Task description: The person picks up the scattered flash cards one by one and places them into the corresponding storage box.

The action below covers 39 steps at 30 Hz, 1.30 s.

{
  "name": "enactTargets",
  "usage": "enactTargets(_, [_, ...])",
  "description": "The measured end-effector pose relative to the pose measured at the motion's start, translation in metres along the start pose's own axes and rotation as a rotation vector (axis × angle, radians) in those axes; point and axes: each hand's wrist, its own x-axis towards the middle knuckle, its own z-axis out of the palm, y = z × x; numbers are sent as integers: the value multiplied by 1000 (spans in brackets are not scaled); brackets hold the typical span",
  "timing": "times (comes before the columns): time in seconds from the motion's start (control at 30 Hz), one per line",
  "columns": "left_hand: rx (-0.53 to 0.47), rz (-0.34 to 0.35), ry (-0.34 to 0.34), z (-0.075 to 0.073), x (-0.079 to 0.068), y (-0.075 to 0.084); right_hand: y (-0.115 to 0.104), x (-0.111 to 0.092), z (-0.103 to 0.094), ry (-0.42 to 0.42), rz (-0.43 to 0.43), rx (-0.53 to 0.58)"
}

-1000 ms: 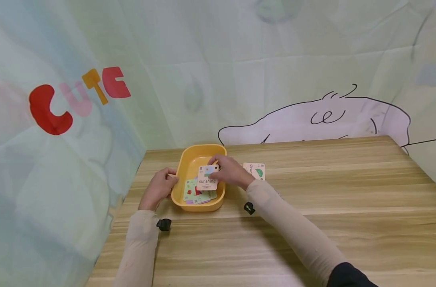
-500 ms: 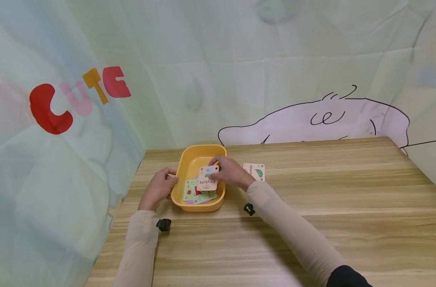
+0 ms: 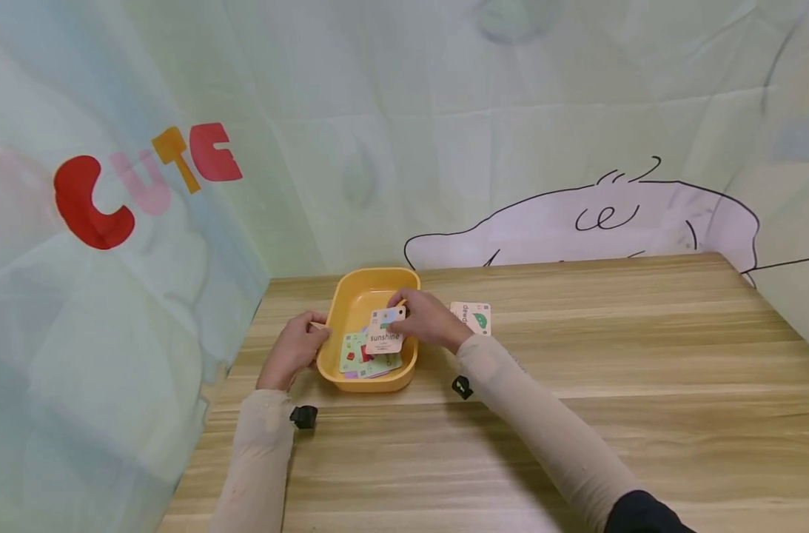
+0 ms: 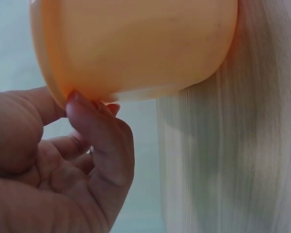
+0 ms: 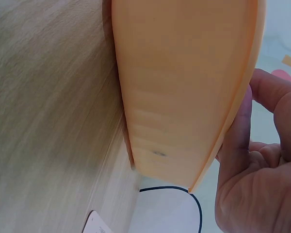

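Observation:
A yellow plastic tray stands near the far left of the table, with several picture cards lying in its near half. My left hand pinches the tray's left rim; in the left wrist view, thumb and fingers meet at the edge of its wall. Over the tray's right side, my right hand holds a card printed "sunshine" by its right edge, face up above the other cards. In the right wrist view the tray's outer wall hides the card, and the hand shows beside the rim.
Right of the tray, a card with a green drawing lies on the wooden table, partly covered by my right forearm. A printed cloth backdrop rises behind the table and along its left side.

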Motion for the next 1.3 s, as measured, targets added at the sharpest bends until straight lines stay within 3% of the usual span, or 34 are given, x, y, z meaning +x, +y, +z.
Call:
enactTargets(0.63, [-4,-1,2,1,0,1,1,1,-1,5,13,-18])
enactTargets(1.3, [-3,3,5,0,1,0,4,0,1,-33,-33,74])
